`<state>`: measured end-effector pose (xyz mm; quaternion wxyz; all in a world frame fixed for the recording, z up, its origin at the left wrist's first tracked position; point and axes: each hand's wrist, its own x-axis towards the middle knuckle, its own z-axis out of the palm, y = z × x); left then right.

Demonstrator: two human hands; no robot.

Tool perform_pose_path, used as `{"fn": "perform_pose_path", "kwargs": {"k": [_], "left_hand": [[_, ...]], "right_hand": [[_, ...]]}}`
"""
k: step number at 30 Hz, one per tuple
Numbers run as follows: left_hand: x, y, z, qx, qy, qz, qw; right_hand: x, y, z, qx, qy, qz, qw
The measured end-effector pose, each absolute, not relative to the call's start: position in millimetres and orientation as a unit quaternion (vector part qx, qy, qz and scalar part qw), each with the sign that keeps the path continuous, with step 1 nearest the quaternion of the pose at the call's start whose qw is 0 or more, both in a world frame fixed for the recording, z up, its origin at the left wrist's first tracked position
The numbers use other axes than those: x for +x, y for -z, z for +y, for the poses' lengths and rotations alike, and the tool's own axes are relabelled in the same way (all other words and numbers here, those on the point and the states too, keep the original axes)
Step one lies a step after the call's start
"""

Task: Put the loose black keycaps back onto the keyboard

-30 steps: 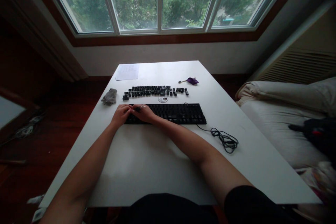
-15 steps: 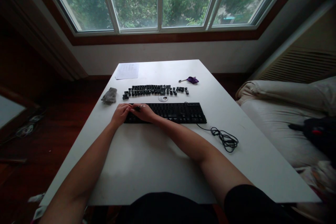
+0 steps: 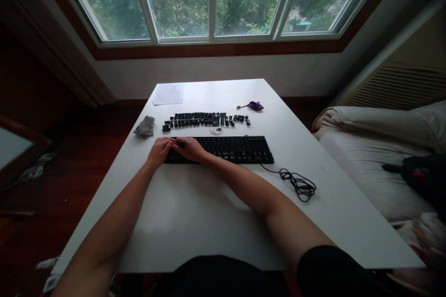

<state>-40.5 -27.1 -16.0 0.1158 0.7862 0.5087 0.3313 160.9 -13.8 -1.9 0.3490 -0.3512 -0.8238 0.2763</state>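
Spreading out before you, the white counter (image 3: 209,222) carries the work across its middle, between its near edge and its far edge. On it your black keyboard (image 3: 233,147) lies flat, its long axis running side to side, roughly parallel to the counter's near edge. From your fingers, most of its length stretches off to your right, toward the counter's right edge. Beyond it, toward the far edge, loose keycaps (image 3: 190,123) stand in uneven rows, and your coiled cable (image 3: 301,188) rests off the keyboard's near right corner, on the side of the counter's right edge.

Both your hands are together at the keyboard's left end. Your left hand (image 3: 161,149) is the outer one, nearer the counter's left edge; your right hand (image 3: 191,148) sits just inward, its forearm crossing the keyboard's near long edge. I'd judge that the leftmost keys, directly under your fingers, are what matters, so neither hand needs to reach along the board. The grey cloth (image 3: 144,128) lies past your left hand, close to the counter's left edge.

Your right fingers are closed around a slim dark tool (image 3: 184,143). Your left fingertips meet them, but whether they pinch anything is too small to tell.
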Motion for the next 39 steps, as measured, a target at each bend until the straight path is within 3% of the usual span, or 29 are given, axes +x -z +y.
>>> {"fn": "perform_pose_path", "kwargs": {"k": [39], "left_hand": [[-38.8,15.8,-27.1,0.788,-0.329,0.508,0.11]], "right_hand": [[160.3,3.8,-13.7,-0.348,-0.264,-0.826,0.356]]}}
